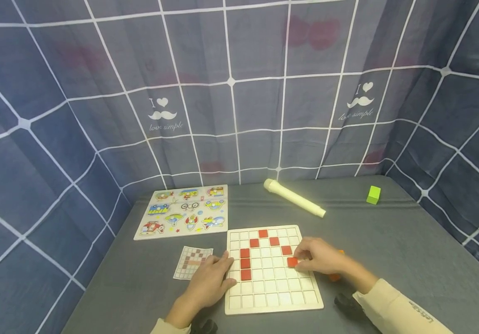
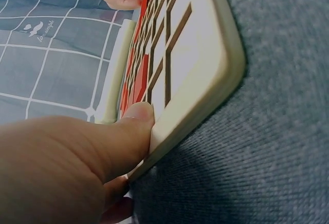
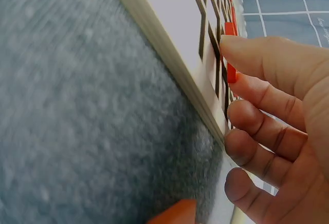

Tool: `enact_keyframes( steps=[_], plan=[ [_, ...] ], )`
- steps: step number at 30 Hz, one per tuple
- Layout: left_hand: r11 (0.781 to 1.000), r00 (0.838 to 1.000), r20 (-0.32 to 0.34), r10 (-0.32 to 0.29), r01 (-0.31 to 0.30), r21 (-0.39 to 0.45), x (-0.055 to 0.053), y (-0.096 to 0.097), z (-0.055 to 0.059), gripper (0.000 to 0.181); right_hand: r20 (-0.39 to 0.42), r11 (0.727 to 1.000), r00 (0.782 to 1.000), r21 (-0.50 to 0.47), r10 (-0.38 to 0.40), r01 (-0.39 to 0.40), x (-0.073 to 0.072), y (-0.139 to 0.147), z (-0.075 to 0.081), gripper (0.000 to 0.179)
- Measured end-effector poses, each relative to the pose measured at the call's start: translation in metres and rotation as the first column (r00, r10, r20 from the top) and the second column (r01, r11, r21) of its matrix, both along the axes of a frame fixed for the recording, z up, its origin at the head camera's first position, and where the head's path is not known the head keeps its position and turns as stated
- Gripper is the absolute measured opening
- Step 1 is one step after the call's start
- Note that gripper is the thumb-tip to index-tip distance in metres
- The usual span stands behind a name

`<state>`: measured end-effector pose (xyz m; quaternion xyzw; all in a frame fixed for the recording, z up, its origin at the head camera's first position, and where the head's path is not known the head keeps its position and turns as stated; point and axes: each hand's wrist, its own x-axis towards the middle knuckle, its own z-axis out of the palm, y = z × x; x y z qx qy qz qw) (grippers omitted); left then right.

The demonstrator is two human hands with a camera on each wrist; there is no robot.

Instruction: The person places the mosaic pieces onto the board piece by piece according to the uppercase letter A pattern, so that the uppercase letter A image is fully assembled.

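Note:
My right hand (image 1: 319,256) pinches a red square tile (image 3: 231,54) between thumb and index finger, over the right side of a pale wooden grid board (image 1: 279,297). The tile's edge is at the board's surface, and the other fingers fan out beside it. At the board's left edge rests my left hand (image 1: 211,280), its thumb (image 2: 139,113) on the rim and its other fingers along the side. Several red tiles (image 1: 245,263) lie in the grid squares, forming a column on the left and a slanting peak at the top.
A pattern card (image 1: 187,262) lies left of the board, partly under the left hand. Behind are a vehicle picture puzzle (image 1: 185,211), a pale microphone-shaped stick (image 1: 295,198) and a green block (image 1: 373,195). An orange block (image 1: 334,277) is partly hidden by the right forearm.

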<state>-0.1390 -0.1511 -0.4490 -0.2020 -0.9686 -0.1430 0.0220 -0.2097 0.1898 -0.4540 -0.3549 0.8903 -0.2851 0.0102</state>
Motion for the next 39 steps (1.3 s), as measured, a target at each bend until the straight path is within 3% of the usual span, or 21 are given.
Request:
enact_keyframes(
  steps=[6, 17, 29, 39],
  plan=[
    [1.000, 1.000, -0.022, -0.001, 0.001, -0.002, -0.0005, -0.0006, 0.0013, 0.053, -0.016, 1.000, 1.000, -0.011, 0.007, -0.007, -0.0009, -0.0048, 0.0005, 0.020],
    [1.000, 1.000, -0.003, -0.004, 0.004, -0.001, -0.0013, -0.0011, -0.0028, 0.054, 0.033, 1.000, 0.999, 0.001, -0.013, 0.013, 0.0023, -0.0089, 0.0015, 0.022],
    [1.000, 0.999, -0.032, -0.016, 0.016, 0.004, 0.0011, -0.0003, -0.0023, 0.053, 0.005, 0.999, 0.999, -0.002, -0.035, 0.035, 0.0032, -0.0081, -0.0010, 0.020],
    [1.000, 1.000, -0.005, -0.010, 0.010, 0.002, 0.0002, -0.0005, -0.0017, 0.054, -0.019, 0.998, 0.998, 0.003, -0.061, 0.061, 0.0021, -0.0061, -0.0050, 0.020]
  ],
)
